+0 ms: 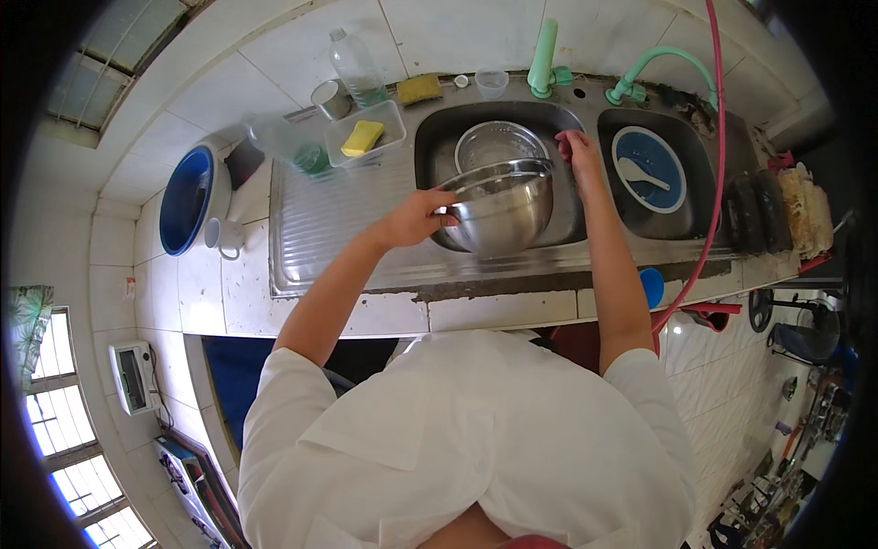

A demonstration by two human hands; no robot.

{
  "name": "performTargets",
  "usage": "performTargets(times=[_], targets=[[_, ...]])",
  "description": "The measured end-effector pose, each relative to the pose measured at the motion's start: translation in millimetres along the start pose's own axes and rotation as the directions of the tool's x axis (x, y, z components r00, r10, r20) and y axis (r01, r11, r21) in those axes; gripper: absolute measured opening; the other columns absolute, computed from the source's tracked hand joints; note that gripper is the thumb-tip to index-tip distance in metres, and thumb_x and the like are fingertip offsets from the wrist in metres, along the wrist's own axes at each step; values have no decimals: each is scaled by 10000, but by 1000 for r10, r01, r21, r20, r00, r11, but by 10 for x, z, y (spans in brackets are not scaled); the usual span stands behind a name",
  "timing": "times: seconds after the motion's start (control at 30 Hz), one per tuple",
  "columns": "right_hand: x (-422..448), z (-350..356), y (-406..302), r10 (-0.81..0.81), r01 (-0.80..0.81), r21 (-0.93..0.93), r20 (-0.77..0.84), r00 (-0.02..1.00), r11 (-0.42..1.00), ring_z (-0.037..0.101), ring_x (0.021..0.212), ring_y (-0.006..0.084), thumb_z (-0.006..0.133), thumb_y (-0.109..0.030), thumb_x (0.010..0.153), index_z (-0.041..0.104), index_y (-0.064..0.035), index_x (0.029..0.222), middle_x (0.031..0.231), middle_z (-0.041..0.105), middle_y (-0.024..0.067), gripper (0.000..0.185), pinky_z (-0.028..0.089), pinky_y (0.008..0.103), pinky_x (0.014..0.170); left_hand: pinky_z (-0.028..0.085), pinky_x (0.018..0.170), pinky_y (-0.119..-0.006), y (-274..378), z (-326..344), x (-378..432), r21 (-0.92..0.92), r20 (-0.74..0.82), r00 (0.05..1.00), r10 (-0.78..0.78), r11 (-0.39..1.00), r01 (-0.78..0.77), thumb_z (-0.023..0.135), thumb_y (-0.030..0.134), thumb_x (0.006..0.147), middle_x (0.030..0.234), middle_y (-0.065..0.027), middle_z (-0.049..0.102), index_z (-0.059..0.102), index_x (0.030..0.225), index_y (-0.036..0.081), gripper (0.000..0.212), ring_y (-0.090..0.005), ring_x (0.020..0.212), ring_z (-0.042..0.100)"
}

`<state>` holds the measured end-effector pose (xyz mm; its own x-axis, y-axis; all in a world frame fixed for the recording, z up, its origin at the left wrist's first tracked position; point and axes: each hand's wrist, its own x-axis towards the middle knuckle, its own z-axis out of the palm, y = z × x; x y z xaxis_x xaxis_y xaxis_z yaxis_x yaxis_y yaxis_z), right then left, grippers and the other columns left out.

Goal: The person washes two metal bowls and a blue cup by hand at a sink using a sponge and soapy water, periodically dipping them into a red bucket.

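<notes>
My left hand [418,218] grips the rim of a stainless steel mixing bowl [504,216], thumb and fingers on either side of its edge. The bowl is tilted over the left sink basin [573,223], its rounded base towards me. Behind it in the basin rests another round bowl [502,134], wet and partly hidden. My right hand [581,152] is above the basin's right side, apart from the tilted bowl, with fingers curled and nothing seen in them. In the right basin [621,218] sits a blue and white basin [665,195] holding a white spoon [641,174].
Along the back are a green faucet [542,65], a curved green faucet [658,55], a plastic bottle [355,68] and a sponge [419,90]. A yellow sponge [362,138] lies in a clear tray [394,137] on the left. A pink hose [717,137] hangs at right; a mug [223,235] stands left.
</notes>
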<state>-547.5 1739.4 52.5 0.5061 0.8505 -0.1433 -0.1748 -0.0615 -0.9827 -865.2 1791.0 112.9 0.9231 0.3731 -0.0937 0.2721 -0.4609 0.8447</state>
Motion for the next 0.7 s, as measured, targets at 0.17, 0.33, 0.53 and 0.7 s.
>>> performTargets(times=[0.17, 0.33, 0.53, 0.7], targets=[[-156, -124, 475, 410, -408, -75, 23, 912, 910, 548, 765, 134, 491, -342, 829, 581, -60, 968, 858, 588, 44, 326, 434, 270, 654, 379, 795, -225, -93, 127, -20, -515, -64, 984, -164, 850, 108, 552, 76, 832, 884, 10, 548, 533, 1017, -4, 202, -69, 849, 468], [-74, -394, 1434, 440, -470, 29, 309, 843, 882, 541, 866, 220, 516, -402, 795, 524, -104, 1069, 996, 553, 83, 405, 431, 370, 729, 374, 836, -251, -304, 396, -27, -697, -123, 969, -215, 714, 70, 531, 123, 855, 955, -16, 555, 495, 1084, -16, 270, -97, 903, 480], [-69, -107, 1617, 426, -523, 71, 492, 759, 850, 546, 897, 268, 471, -376, 825, 473, -94, 1120, 1050, 532, 110, 408, 457, 399, 744, 374, 829, -258, -182, 529, -82, -920, -214, 911, -352, 386, -67, 533, 164, 859, 971, -26, 559, 489, 1089, -8, 290, -117, 889, 490], [109, 207, 1765, 570, -646, 165, 344, 746, 745, 549, 904, 286, 427, -337, 855, 438, -73, 1139, 1071, 520, 127, 388, 490, 412, 727, 399, 737, -296, 282, 315, -326, -410, -405, 848, -343, 897, 167, 579, 149, 813, 869, -74, 585, 540, 998, 14, 232, -161, 833, 533]])
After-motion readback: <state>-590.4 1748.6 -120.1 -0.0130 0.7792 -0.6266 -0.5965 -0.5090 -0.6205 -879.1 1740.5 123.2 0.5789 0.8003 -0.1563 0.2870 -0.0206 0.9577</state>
